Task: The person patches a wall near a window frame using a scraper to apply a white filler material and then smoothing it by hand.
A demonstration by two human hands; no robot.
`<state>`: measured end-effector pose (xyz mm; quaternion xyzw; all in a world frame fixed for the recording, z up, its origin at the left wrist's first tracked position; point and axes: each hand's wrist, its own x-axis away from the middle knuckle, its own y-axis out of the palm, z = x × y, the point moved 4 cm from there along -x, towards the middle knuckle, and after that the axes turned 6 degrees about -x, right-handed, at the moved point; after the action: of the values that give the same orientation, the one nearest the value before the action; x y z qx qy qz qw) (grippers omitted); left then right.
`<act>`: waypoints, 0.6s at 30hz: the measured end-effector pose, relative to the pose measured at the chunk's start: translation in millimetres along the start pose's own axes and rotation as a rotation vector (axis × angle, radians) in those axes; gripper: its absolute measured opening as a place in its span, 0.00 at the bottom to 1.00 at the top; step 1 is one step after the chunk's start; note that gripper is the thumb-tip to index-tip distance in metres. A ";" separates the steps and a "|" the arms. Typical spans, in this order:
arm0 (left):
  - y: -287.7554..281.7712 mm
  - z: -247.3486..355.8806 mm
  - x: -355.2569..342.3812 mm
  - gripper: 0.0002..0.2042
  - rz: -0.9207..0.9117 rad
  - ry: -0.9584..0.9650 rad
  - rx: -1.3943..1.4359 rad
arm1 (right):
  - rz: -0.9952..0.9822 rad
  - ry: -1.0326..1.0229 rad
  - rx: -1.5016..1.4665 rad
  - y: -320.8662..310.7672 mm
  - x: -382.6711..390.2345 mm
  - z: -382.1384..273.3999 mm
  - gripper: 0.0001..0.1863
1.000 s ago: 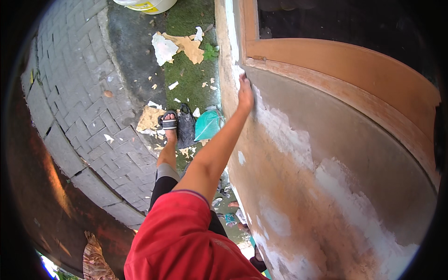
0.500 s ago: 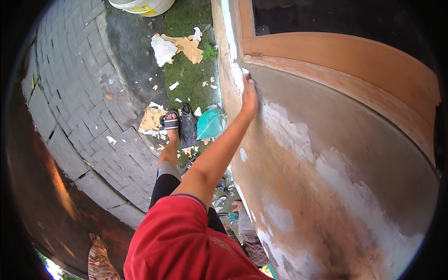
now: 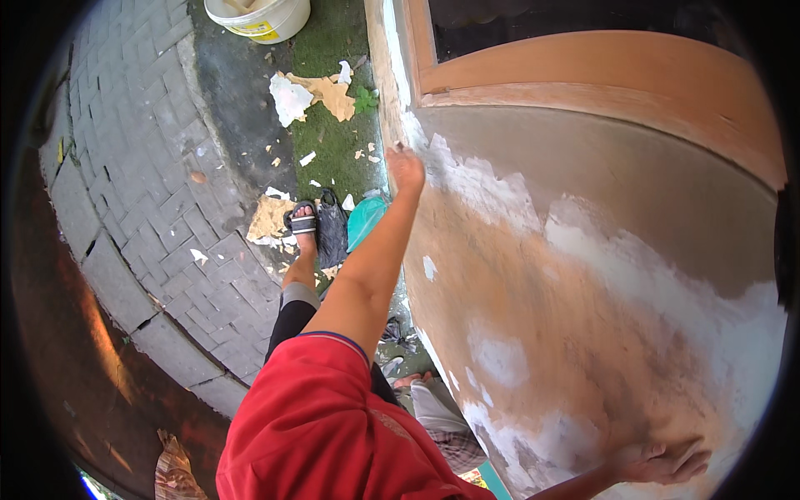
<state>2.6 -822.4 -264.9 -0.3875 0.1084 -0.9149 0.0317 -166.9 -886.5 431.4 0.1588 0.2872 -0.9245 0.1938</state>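
My left hand (image 3: 406,169) is at the wall's left edge, below the corner of the wooden window frame (image 3: 433,78). Its fingers are bent and pressed together; what they hold, if anything, is hidden. The wall (image 3: 533,308) beside it is brown and grey with rough white patches. A white patch (image 3: 483,187) starts just right of this hand. Low on the right, my right hand (image 3: 662,462) lies by the wall in shade, its fingers stretched out and apart. I see nothing held in it.
A white bucket (image 3: 279,18) stands at the top. Peeled flakes (image 3: 292,98) litter the mossy ground. By my sandalled foot (image 3: 303,221) lie a black bag (image 3: 333,233) and a green bag (image 3: 364,222). Another person's clothed leg (image 3: 437,408) shows below. Grey paving (image 3: 158,192) runs along the left.
My left hand has moved left and slightly down from beneath the window frame's corner to the wall's edge. My right hand has come into view at the lower right. The view has shifted slightly.
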 end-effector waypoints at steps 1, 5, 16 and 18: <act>-18.4 -0.8 12.1 0.29 0.064 0.096 -0.032 | -0.021 0.031 0.022 -1.6 2.5 3.5 0.36; -78.6 -24.6 56.3 0.27 0.133 0.171 -0.227 | 0.048 0.094 -0.165 -13.8 11.9 7.0 0.35; -367.6 -94.7 64.6 0.11 0.424 0.850 -0.869 | -0.236 0.254 -1.139 -24.3 125.7 -58.7 0.11; -417.0 -123.2 69.8 0.09 0.170 0.461 -1.100 | -0.625 0.524 -1.343 -2.9 161.7 -90.5 0.09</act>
<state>-123.6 -404.5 -206.3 -0.1288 0.6006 -0.7793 -0.1244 -293.2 -873.9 296.3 0.1324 0.8522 -0.4972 -0.0951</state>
